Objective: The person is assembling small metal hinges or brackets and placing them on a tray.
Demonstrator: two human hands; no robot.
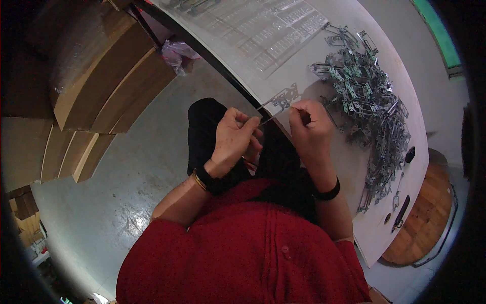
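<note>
Over the table's near edge, my left hand (234,136) pinches the end of a thin metal prong between thumb and forefinger. The prong belongs to a small grey metal bracket (284,100), a flat plate with cut-out holes and thin legs pointing left. My right hand (311,126) is closed, its curled fingertips against the plate's near side; whatever lies inside them is hidden. Just right of that hand spreads a large tangled pile of similar metal brackets (362,96) on the white table (349,223).
Clear plastic trays (273,35) with rows of moulded slots lie on the far table. Stacked cardboard boxes (101,86) stand at left, with a pink plastic bag (177,54) beside them. A dark tool-like object (401,213) lies near the right edge, next to a round wooden stool (425,218).
</note>
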